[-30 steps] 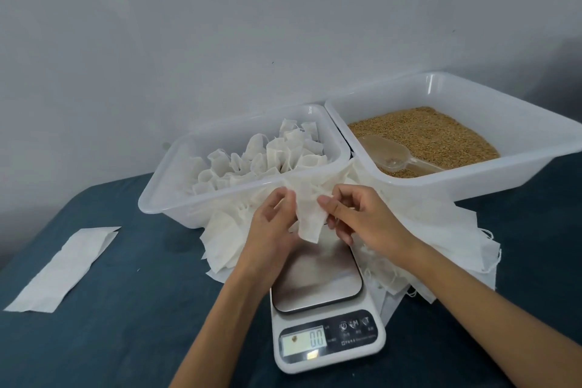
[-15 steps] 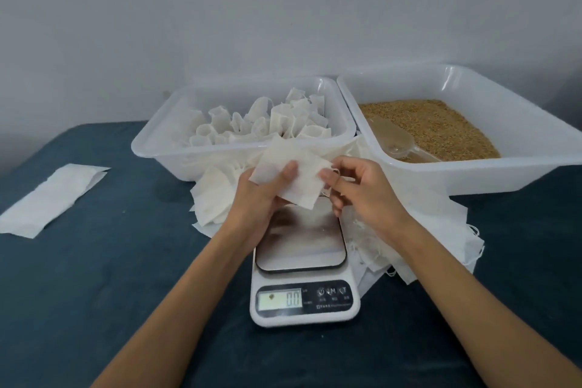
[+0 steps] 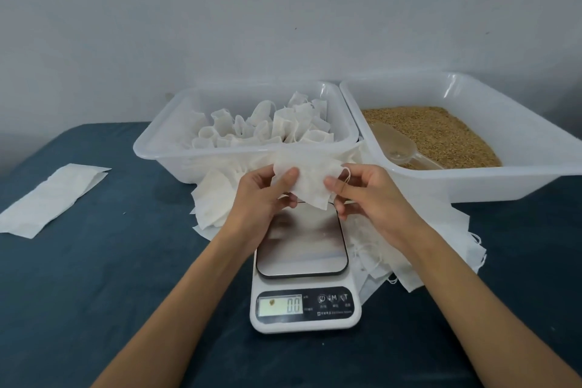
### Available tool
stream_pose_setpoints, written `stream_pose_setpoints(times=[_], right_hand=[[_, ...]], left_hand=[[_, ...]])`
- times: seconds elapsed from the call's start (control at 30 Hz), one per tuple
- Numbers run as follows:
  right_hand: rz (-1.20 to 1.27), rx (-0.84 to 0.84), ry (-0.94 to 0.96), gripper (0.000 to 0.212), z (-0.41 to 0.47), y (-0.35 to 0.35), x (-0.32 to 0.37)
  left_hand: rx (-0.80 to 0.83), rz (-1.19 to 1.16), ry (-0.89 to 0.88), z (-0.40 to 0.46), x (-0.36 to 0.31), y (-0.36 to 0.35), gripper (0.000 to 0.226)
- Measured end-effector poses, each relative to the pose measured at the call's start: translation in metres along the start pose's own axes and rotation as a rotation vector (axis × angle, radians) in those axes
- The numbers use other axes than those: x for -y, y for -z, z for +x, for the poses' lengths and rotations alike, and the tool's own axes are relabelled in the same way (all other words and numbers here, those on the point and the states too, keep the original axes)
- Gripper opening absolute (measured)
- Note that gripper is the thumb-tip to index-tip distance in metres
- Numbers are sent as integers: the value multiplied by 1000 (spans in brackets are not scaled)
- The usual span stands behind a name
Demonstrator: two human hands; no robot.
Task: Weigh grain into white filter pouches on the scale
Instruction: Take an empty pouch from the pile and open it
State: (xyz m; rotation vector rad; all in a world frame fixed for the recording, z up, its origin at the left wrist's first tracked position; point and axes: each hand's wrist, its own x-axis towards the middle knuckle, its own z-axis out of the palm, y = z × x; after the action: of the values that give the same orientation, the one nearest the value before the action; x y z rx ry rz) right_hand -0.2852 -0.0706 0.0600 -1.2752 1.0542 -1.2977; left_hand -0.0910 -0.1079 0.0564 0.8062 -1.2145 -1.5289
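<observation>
Fingers: both our left hand [image 3: 263,195] and right hand [image 3: 367,195] pinch one filter pouch [image 3: 304,178].
Technique: we should spread its mouth fully above the scale [image 3: 304,264].

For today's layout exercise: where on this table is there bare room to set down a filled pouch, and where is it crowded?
Free: the blue cloth between the paper strip and the scale, and the cloth right of the scale, in front of the grain tub. Crowded: loose pouches heaped around the scale's back and right side, under both tubs' front edges.
</observation>
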Motion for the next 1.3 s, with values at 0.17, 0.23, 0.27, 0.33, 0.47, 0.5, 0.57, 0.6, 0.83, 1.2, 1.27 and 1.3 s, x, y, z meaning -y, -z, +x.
stream_pose_setpoints(times=[0.17,0.23,0.27,0.33,0.47,0.5,0.57,0.6,0.83,1.2,1.27,1.3], right_hand=[[-17,-94,27,25,2,-2,-5],[-25,-132,43,32,3,-4,-6],[-31,-145,52,31,3,-5,-7],[-49,-166,68,31,4,-7,-7],[-57,-221,101,31,4,-8,-6],[-61,-228,112,31,4,-7,-6],[-67,-214,132,27,3,-7,-6],[-63,-192,140,24,3,-7,-6],[-8,-76,128,16,-2,-12,-2],[64,-96,103,8,-1,-6,-1],[-40,-125,176,11,-1,-6,-2],[-129,-140,236,11,-2,-8,-3]], left_hand=[[-299,334,-300,-2,3,-1,39],[-253,450,-457,-6,0,-4,33],[-224,536,-518,-9,0,-7,28],[-216,754,-651,-15,2,-14,27],[-267,881,-755,-20,4,-20,28],[-252,854,-748,-19,2,-19,26],[-168,762,-674,-19,0,-18,20],[-110,707,-618,-19,0,-18,16],[-7,585,-389,-20,6,-20,21],[-48,445,-308,-12,5,-14,10],[-78,413,-306,-11,6,-12,12],[-89,396,-301,-10,7,-12,12]])
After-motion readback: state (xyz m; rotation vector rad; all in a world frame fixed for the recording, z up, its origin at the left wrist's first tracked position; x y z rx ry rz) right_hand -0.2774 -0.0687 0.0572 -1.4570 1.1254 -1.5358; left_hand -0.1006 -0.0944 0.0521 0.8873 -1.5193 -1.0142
